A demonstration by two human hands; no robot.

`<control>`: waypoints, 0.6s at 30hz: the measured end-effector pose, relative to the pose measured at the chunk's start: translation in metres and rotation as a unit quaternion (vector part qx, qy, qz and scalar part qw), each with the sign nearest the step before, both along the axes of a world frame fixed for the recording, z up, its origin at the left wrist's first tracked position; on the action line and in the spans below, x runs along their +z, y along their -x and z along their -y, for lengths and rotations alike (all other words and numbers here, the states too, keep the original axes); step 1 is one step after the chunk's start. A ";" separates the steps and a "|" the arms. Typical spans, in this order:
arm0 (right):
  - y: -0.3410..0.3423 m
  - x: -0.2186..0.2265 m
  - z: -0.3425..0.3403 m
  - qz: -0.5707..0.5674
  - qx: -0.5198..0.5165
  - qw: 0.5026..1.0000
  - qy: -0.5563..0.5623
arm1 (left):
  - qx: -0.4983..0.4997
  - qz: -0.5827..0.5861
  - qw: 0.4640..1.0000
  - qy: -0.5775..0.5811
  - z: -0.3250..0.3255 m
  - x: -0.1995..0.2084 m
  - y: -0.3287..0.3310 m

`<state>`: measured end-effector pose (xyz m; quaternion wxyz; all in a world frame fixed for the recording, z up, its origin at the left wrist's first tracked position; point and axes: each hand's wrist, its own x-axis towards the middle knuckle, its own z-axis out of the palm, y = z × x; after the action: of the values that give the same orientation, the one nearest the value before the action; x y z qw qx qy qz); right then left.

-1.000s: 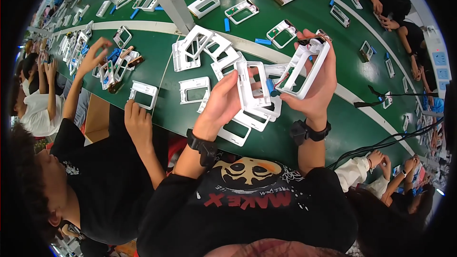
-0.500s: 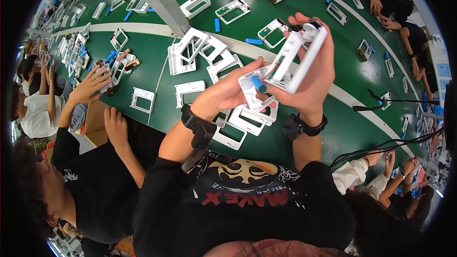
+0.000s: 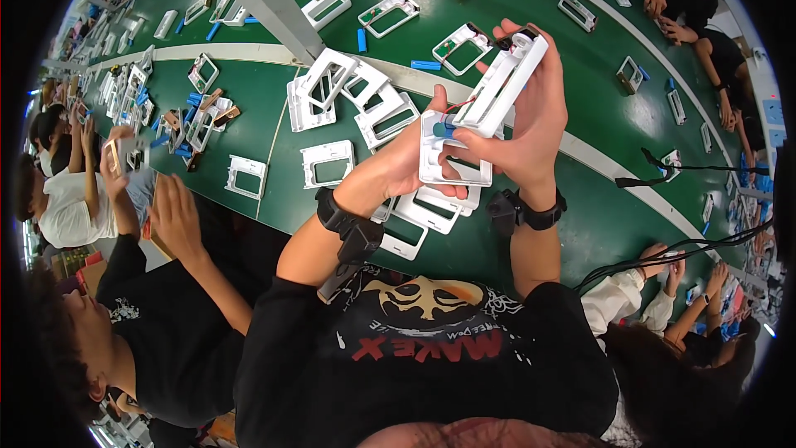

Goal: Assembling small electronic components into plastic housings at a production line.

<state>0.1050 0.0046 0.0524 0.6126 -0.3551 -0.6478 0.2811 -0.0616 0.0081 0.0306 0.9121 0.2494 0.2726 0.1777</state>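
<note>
My left hand (image 3: 402, 162) grips a white plastic frame (image 3: 456, 170) with a large rectangular opening, its thumb upright beside the frame's edge. Wrapped around a second white housing (image 3: 510, 79), my right hand (image 3: 539, 120) holds it tilted, raised over the first. This housing carries a dark part at its upper end and thin red wires. A blue cylindrical battery (image 3: 444, 129) sits between the two pieces, near my right thumb. The two pieces overlap at the battery; whether they are joined I cannot tell. Below my hands, more white frames (image 3: 427, 211) lie on the green table.
White frames are piled (image 3: 377, 95) left of my hands on the green table (image 3: 278, 224). Wired housings (image 3: 464, 48) and blue batteries (image 3: 362, 40) lie beyond a pale strip. A grey post (image 3: 257, 0) rises at the back. A co-worker's hand (image 3: 176, 216) is on the left; black cables (image 3: 688, 245) hang right.
The housing in my right hand has turned and come down toward the frame in my left. That frame has turned more face-on. The left co-worker's hands have pulled back from the parts pile.
</note>
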 end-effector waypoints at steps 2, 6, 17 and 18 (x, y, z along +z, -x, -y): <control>0.002 0.000 0.000 -0.016 0.015 1.000 0.014 | 0.010 -0.028 1.000 -0.005 0.002 0.003 0.001; 0.001 0.006 0.003 -0.046 0.025 0.998 0.029 | -0.024 0.022 0.999 0.015 0.003 -0.001 0.005; 0.002 0.009 0.007 -0.109 0.004 0.993 0.035 | 0.004 0.030 0.999 -0.010 0.010 0.016 0.009; 0.000 0.010 0.009 -0.107 0.000 0.994 0.037 | 0.003 0.030 0.999 -0.010 0.010 0.015 0.011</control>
<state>0.1045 -0.0041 0.0627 0.6645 -0.3453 -0.5680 0.3414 -0.0722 -0.0022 0.0454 0.9166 0.2525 0.2443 0.1910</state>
